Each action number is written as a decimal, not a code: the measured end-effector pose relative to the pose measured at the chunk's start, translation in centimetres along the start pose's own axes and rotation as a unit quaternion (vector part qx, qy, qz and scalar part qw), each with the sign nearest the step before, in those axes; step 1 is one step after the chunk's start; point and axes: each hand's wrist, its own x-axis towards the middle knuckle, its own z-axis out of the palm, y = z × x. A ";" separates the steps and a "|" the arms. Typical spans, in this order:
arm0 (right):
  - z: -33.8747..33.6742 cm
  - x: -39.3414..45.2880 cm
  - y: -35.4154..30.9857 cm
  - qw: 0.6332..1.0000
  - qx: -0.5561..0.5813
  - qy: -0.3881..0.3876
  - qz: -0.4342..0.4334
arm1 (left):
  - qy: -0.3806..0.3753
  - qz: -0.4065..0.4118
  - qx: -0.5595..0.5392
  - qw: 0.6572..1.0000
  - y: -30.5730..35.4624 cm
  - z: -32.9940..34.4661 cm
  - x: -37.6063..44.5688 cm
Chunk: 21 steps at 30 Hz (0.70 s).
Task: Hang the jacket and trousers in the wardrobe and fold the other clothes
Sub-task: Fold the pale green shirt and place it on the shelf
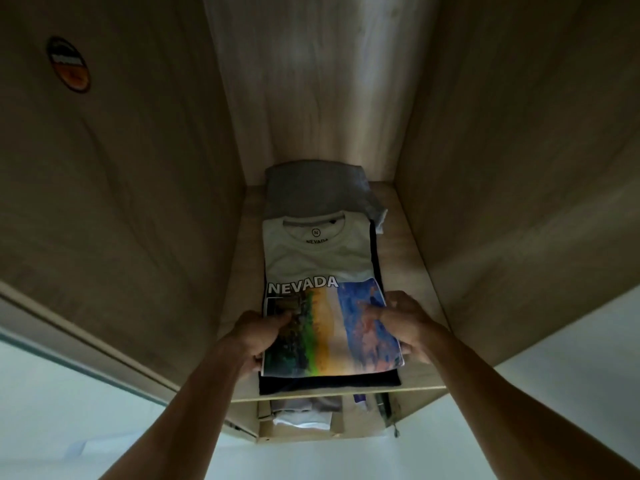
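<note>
A folded white T-shirt [322, 265] printed "NEVADA" with a colourful landscape lies on a wardrobe shelf [408, 258]. It sits on top of a folded dark garment [329, 381], whose edge shows at the front and right. Behind them lies a folded grey garment [318, 188]. My left hand [254, 336] grips the T-shirt's front left edge, thumb on top. My right hand [403, 322] grips its front right edge, thumb on the print. No jacket or trousers are in view.
Wooden side walls [502, 168] and a back panel [311, 81] close in the narrow compartment. A round sticker [68, 64] is on the left wall. Below the shelf, a lower shelf holds more folded clothes [304, 415] and small items at its right.
</note>
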 end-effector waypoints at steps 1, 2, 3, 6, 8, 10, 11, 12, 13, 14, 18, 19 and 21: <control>0.1 -0.2 0.4 0.999 0.002 0.016 -0.028 | 0.012 -0.002 0.015 1.000 -0.6 0.1 0.3; 0.2 -0.6 0.7 0.998 0.007 0.034 -0.043 | 0.034 0.004 0.023 0.999 -1.1 0.2 0.3; 0.4 -0.5 1.0 0.998 0.005 0.048 -0.048 | 0.059 0.014 0.028 0.998 -1.6 0.4 0.5; 1.3 0.1 2.5 0.995 -0.072 0.042 -0.048 | 0.117 0.049 0.139 0.982 -2.6 1.1 -0.3; 1.7 0.6 3.9 0.991 -0.087 0.087 -0.058 | 0.143 0.078 0.170 0.972 -3.1 1.3 -0.5; 2.1 0.3 4.4 0.986 -0.062 0.139 -0.069 | 0.160 0.105 0.161 0.968 -3.1 1.6 -1.2; 2.3 0.0 4.3 0.985 -0.069 0.147 -0.064 | 0.179 0.119 0.181 0.960 -3.3 1.5 -1.1; 2.4 -0.3 4.5 0.985 -0.090 0.140 -0.050 | 0.196 0.133 0.224 0.945 -3.5 1.4 -0.9; 2.6 -0.4 4.8 0.984 -0.114 0.129 -0.035 | 0.206 0.141 0.262 0.932 -3.7 1.4 -0.8; 2.6 -0.7 4.9 0.984 -0.131 0.120 -0.020 | 0.210 0.140 0.282 0.926 -4.0 1.3 -0.8; 2.5 -0.8 4.8 0.984 -0.113 0.136 -0.014 | 0.206 0.160 0.287 0.922 -4.9 1.4 -0.4; 2.4 -0.8 4.8 0.983 -0.101 0.150 -0.017 | 0.205 0.169 0.279 0.923 -5.0 1.5 -0.5; 2.4 -1.0 4.9 0.980 -0.108 0.165 -0.023 | 0.204 0.180 0.272 0.923 -5.2 1.8 -0.5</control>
